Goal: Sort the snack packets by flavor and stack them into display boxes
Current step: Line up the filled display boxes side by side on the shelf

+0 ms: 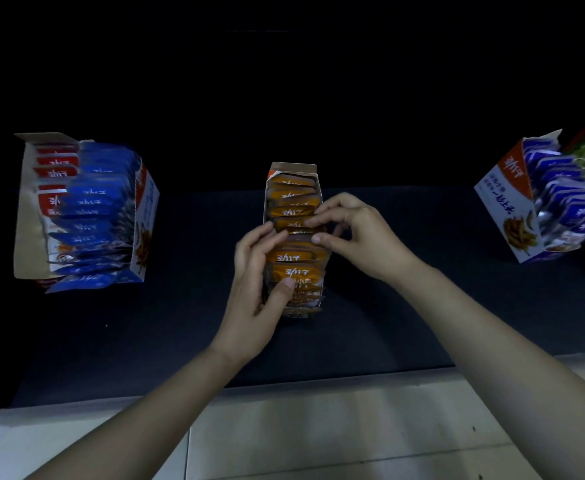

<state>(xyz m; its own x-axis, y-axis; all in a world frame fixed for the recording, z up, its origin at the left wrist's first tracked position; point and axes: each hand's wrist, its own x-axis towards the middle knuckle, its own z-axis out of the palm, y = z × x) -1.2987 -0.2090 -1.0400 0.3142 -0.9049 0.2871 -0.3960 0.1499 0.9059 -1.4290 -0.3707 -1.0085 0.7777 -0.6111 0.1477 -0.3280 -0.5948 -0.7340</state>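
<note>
While the head view looked down on a dark mat (pixel 388 306), the middle box (pixel 294 168) stood at its centre, packed with a row of orange packets (pixel 293 258). The left hand (pixel 256 299) clasped the box's near end, fingers along its left wall and thumb pressed on the front packet. The right hand (pixel 360 233) pinched a packet's top edge midway along the row between curled fingers and thumb. A left box (pixel 147 192) held blue packets (pixel 100 199) and red packets (pixel 55 161); a right box (pixel 502 202) held purple packets (pixel 561 188), both well apart.
</note>
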